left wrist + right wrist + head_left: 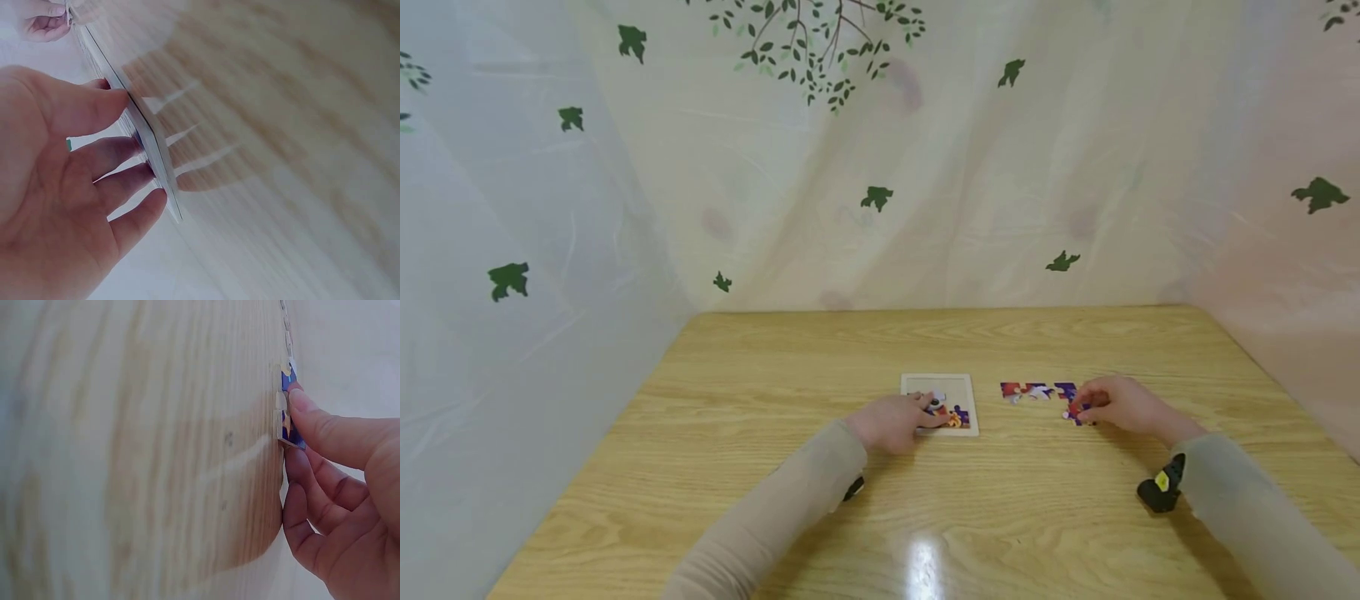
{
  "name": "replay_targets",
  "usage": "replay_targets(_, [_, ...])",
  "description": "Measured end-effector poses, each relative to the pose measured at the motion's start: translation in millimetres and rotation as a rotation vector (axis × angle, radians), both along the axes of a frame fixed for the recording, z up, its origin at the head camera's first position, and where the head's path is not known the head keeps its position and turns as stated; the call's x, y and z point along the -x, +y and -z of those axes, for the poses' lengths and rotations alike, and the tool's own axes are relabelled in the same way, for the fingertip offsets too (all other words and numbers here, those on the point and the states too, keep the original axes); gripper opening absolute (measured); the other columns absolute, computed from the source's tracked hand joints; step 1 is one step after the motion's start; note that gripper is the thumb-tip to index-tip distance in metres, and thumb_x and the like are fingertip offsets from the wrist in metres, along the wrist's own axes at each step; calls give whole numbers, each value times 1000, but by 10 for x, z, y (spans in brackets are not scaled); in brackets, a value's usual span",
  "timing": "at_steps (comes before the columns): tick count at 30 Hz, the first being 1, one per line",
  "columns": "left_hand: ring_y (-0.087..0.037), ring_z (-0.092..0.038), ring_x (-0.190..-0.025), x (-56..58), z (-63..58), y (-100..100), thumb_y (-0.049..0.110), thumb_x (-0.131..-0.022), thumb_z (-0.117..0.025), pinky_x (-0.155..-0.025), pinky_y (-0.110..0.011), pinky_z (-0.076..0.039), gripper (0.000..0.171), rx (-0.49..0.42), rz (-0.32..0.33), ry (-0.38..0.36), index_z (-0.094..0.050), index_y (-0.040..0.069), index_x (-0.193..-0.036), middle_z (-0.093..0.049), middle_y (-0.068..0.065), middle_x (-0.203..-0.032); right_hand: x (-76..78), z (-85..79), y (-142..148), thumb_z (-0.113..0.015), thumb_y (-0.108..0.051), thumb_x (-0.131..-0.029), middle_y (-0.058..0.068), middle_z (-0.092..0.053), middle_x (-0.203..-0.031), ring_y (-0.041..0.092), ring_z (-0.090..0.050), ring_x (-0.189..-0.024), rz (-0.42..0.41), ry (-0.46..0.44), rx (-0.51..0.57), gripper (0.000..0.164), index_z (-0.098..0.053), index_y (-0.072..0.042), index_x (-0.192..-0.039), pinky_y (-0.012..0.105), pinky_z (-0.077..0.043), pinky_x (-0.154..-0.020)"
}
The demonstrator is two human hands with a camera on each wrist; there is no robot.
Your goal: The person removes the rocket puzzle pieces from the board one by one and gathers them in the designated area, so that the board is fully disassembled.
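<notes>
A small puzzle tray (937, 382) with a pale frame lies on the table, a few colourful pieces (958, 418) fitted in its lower part. My left hand (891, 421) rests on it with fairly straight fingers. In the left wrist view, the thumb touches the near edge of the tray (152, 142) and the fingertips rest on its top. To the right, my right hand (1120, 406) pinches a purple and red puzzle piece (1078, 412) between thumb and fingers at the table. The right wrist view shows this blue-purple piece (289, 428) beside the thumb, its underside close to the wood.
Several loose puzzle pieces (1026, 392) lie in a row between the tray and my right hand. The wooden table (820, 350) meets a pale curtain (970, 233) with leaf and bird prints at its back and sides.
</notes>
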State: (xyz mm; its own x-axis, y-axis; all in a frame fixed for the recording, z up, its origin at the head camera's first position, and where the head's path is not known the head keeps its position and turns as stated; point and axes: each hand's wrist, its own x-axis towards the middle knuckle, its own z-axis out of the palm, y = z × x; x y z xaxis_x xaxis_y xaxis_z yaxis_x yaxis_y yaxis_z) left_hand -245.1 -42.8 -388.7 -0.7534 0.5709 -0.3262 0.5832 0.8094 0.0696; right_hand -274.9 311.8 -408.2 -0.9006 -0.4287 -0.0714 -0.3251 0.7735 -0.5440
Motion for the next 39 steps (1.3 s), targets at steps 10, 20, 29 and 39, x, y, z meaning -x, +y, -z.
replay_targets(10, [-20,-25,-143,7,-6,3,7,-92,-51,-98,-23,-39,61,0,-10,-8,-37,37,-143,-22,-4,-157,-5,-26,-36,-71,-11,-83,7,-67,-92,15,-56,-80,10,-11,-16,15,-68,-3,-95,30,-48,-70])
replay_targets(20, [-19,-25,-143,3,-13,3,1,-89,-51,-80,-21,-39,66,-9,-16,-17,-37,36,-143,-22,-4,-157,15,-18,-44,-71,-11,-83,9,-67,-94,18,-59,-83,-3,-6,-30,16,-68,-2,-95,36,-51,-73])
replay_targets(29, [-19,-25,-143,0,0,5,-2,-85,-51,-74,-20,-38,71,-9,-32,-26,-37,38,-143,-22,-2,-157,27,18,-42,-71,-13,-83,9,-67,-95,25,-62,-89,7,20,-46,16,-69,-3,-95,45,-52,-77])
replay_targets(39, [-19,-24,-143,2,-1,4,0,-87,-51,-75,-20,-38,70,6,-18,-22,-36,37,-144,-21,-3,-157,6,-4,-53,-72,-11,-82,9,-66,-93,26,-62,-87,25,29,-62,14,-68,-4,-93,46,-53,-76])
